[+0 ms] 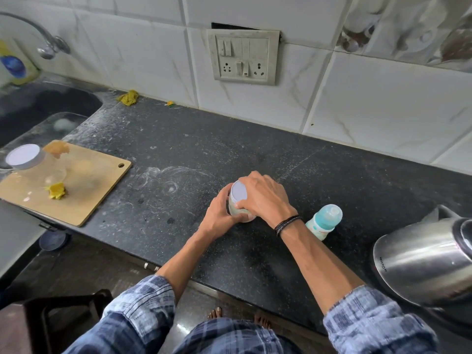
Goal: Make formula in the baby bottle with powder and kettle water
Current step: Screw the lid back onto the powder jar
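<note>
1. Rolled-up checked sleeves (143, 300) sit nearest the lens, with bare forearms reaching from them over the dark speckled desk (178, 139).
2. Between both hands stands the powder jar (236, 200), a small clear container with a pale lid, resting on the desk near its middle.
3. Around the jar's left side wraps the left hand (217, 215), its fingers (224, 198) curled and pressed against the wall of the jar.
4. Over the top and right side of the jar lies the right hand (263, 198); its fingers (245, 203) are closed on the lid's rim, and dark bands circle the wrist.
5. Just right of that wrist stands the baby bottle (324, 221), upright, with a teal collar and a clear cap, apart from the jar.
6. Farther right, at the frame's edge, is the steel kettle (424, 261), its spout towards the wall.
7. Well to the left a wooden cutting board (89, 190) overhangs the desk's front edge; on it are a second white-lidded jar (24, 157), lying tilted, and a yellow scrap (56, 190).
8. Beyond the board are the dark sink (38, 108) and a tap (48, 44); a switch plate (244, 57) is set in the white tiled wall.
</note>
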Tool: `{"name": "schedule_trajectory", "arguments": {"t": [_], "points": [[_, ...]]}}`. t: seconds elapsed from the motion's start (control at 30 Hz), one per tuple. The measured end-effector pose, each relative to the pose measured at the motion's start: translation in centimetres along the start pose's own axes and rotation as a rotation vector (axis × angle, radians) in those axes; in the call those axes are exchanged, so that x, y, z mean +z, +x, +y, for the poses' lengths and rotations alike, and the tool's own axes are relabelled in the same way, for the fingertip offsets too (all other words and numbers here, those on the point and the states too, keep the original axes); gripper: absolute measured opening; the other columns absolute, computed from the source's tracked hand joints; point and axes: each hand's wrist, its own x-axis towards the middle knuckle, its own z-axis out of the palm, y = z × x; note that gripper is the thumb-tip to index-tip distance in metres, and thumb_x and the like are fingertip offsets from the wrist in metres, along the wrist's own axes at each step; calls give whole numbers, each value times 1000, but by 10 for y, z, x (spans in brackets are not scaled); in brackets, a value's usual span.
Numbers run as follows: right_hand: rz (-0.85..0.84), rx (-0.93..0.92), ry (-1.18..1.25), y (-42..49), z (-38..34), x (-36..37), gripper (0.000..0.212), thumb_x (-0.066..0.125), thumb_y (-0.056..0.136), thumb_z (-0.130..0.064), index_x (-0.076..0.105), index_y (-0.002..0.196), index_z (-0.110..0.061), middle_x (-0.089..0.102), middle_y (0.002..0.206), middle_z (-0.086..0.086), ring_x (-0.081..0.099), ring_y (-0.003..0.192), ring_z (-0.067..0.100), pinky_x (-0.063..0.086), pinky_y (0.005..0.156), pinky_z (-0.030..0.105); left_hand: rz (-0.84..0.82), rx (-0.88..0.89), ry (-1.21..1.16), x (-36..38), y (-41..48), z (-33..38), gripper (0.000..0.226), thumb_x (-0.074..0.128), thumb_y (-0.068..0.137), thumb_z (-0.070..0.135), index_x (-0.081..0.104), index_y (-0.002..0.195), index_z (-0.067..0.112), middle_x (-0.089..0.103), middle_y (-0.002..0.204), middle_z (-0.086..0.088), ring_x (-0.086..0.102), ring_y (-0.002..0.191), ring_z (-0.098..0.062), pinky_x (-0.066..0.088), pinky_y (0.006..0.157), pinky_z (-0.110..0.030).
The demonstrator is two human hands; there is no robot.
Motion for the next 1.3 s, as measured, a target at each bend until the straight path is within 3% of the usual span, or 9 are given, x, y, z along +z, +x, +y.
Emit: {"name": "schedule_trajectory", "arguments": {"t": [0.13,0.27,0.47,0.57,0.7,0.83,0.93,1.3], "points": [[50,31,-17,-2,1,1,67,68,90,-59,52,141,-18,50,135,9,53,121,31,49,88,41,-1,-7,-11,0,0,0,85,88,63,39,39,130,57,58,129,23,55,120,0,47,105,-42],[6,-30,-17,-1,1,0,71,73,90,-48,44,150,-22,46,145,6,51,128,31,50,94,43,-8,-21,-4,2,1,-2,88,85,60,44,39,135,45,58,131,17,56,121,-7,47,105,-41],[46,48,6,-3,-3,3,70,66,90,-62,50,143,-19,50,137,12,56,121,35,50,90,44,-13,-17,22,0,1,-2,86,87,64,40,39,135,46,57,129,22,55,121,-7,47,103,-40],[45,1,16,-3,-3,3,69,70,92,-51,45,148,-20,47,143,11,55,125,35,50,94,45,-14,-31,21,2,2,-3,88,88,64,38,39,136,43,57,131,17,55,121,-8,47,103,-38],[26,-3,8,0,-3,6,60,71,93,-41,50,144,-19,53,137,11,58,123,33,51,92,43,-10,-43,31,1,1,-3,87,90,64,37,38,133,47,54,124,30,53,117,6,45,99,-31],[44,16,49,1,0,6,71,74,89,-50,47,147,-20,53,136,13,58,122,34,52,91,44,-19,-50,21,1,0,-1,84,83,59,49,38,131,51,57,128,21,56,121,-9,47,104,-40],[-12,-30,51,4,4,7,74,76,89,-41,43,152,-21,52,140,11,55,127,33,50,97,45,-20,-63,21,1,-1,-1,87,82,57,52,36,131,54,56,132,18,54,124,-13,46,106,-46],[71,46,141,4,5,18,69,80,81,-40,56,140,-14,57,128,15,58,115,35,49,90,40,15,-72,41,0,-3,5,92,82,51,52,41,134,52,59,127,20,56,119,-10,50,101,-46]]}}
